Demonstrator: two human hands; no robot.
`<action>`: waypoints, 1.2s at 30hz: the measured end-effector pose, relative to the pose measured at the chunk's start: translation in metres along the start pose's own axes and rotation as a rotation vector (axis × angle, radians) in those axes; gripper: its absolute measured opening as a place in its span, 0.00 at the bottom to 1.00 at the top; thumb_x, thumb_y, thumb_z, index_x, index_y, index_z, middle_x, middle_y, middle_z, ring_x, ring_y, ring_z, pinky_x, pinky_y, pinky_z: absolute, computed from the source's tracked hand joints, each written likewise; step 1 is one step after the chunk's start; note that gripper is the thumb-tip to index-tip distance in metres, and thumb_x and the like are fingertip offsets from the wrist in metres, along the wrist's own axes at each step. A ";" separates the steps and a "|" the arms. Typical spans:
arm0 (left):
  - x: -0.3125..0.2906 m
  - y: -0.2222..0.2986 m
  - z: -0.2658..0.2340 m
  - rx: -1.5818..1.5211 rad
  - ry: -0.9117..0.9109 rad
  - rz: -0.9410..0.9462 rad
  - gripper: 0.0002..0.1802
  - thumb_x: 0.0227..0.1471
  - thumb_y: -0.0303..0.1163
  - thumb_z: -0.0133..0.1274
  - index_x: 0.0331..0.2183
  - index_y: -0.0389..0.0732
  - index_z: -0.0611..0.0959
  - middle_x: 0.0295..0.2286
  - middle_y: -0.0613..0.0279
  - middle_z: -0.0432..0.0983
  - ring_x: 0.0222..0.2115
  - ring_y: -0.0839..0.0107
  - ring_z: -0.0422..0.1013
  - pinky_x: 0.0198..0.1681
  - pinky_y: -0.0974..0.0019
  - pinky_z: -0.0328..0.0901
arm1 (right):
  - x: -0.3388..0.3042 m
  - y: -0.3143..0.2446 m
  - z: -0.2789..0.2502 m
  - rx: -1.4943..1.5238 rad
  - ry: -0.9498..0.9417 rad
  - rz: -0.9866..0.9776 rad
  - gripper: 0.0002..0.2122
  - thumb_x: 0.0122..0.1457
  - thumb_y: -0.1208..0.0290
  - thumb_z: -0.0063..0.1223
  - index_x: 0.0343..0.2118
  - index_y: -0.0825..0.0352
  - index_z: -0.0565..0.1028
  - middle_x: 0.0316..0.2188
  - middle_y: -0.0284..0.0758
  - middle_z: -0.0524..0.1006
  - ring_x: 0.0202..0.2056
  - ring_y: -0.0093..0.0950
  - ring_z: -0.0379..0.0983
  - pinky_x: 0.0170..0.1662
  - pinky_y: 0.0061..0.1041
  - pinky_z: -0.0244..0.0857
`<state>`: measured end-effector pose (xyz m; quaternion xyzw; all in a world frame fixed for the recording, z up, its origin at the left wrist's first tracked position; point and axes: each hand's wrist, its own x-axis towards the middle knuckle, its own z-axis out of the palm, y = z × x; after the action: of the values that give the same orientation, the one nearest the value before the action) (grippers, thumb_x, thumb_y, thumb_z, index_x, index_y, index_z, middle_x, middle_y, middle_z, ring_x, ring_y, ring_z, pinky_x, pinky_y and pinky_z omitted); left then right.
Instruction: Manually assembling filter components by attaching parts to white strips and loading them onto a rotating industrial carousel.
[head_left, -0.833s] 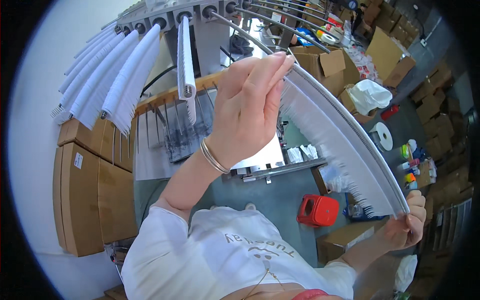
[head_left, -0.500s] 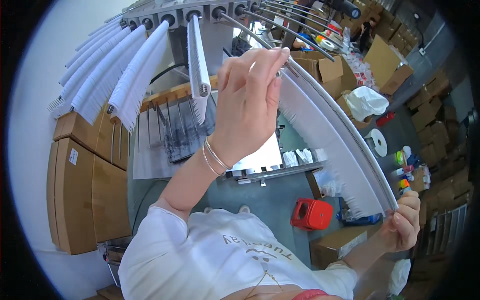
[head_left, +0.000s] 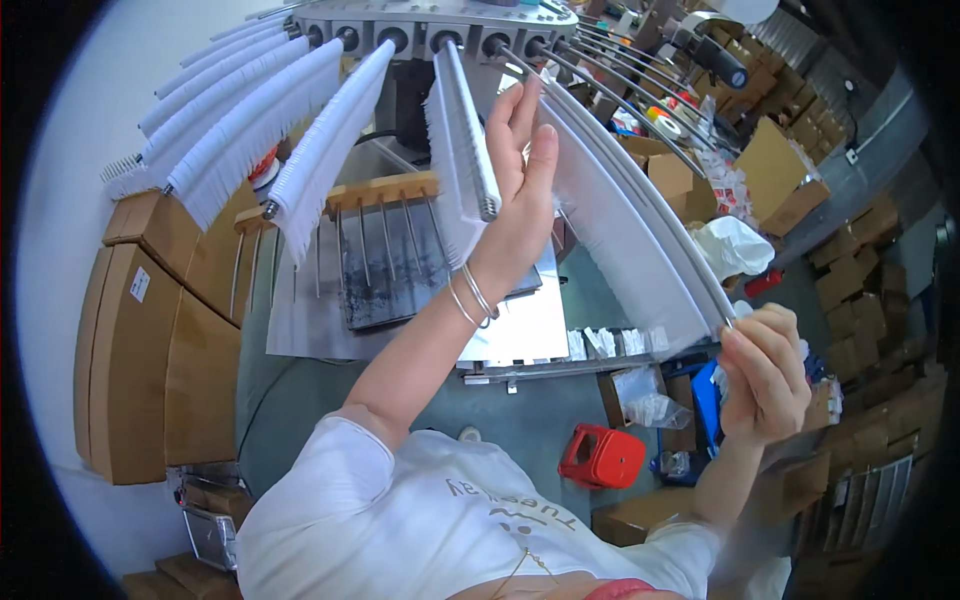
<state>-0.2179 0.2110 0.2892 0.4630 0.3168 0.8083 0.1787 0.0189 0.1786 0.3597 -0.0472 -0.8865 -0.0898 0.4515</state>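
Note:
My right hand [head_left: 765,375] pinches the outer end of a long metal rod, from which a row of thin white sheets [head_left: 625,235] hangs. Close to the rod's inner end, near the grey metal hub [head_left: 430,18], is my left hand [head_left: 525,165], its fingers stretched upward and its thumb apart. Those fingertips lie against or just beside the inner end of the sheets; I cannot tell whether they touch. Left of that hand, another loaded rod [head_left: 465,130] sticks out from the hub. More rods packed with white sheets [head_left: 330,130] fan out leftward.
Bare rods [head_left: 610,85] stick out from the hub's right side. Below stand a wooden bar with metal pins [head_left: 385,190] and a dark tray [head_left: 395,290]. Brown cartons [head_left: 135,370] stack at left. A red stool [head_left: 602,457] and open boxes [head_left: 640,395] are on the floor.
The row of sheets now lies along a rod reaching the hub. My left hand has gone from a pinch to stretched fingers, farther up. My right hand has moved up and left.

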 end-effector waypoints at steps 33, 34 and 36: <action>-0.033 0.001 0.019 0.672 0.078 0.701 0.14 0.33 0.26 0.64 0.24 0.42 0.74 0.21 0.63 0.68 0.21 0.65 0.66 0.22 0.66 0.60 | -0.090 -0.045 -0.022 0.362 0.385 0.373 0.26 0.49 0.38 0.47 0.27 0.63 0.71 0.17 0.26 0.64 0.20 0.21 0.56 0.30 0.28 0.44; -0.033 0.001 0.020 0.667 0.079 0.699 0.14 0.33 0.26 0.64 0.24 0.42 0.74 0.21 0.63 0.68 0.21 0.65 0.66 0.22 0.66 0.60 | -0.092 -0.049 -0.023 0.334 0.391 0.381 0.26 0.50 0.39 0.48 0.27 0.63 0.71 0.17 0.25 0.63 0.20 0.21 0.56 0.30 0.28 0.44; -0.033 0.003 0.018 0.689 0.076 0.684 0.13 0.32 0.24 0.63 0.23 0.42 0.75 0.20 0.63 0.68 0.21 0.66 0.67 0.22 0.66 0.61 | -0.096 -0.055 -0.026 0.307 0.395 0.389 0.25 0.51 0.40 0.48 0.27 0.63 0.70 0.17 0.25 0.62 0.20 0.21 0.55 0.30 0.28 0.44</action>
<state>-0.1855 0.1963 0.2769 0.5429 0.4021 0.6851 -0.2725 0.0867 0.1188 0.2910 -0.1288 -0.7594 0.1256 0.6253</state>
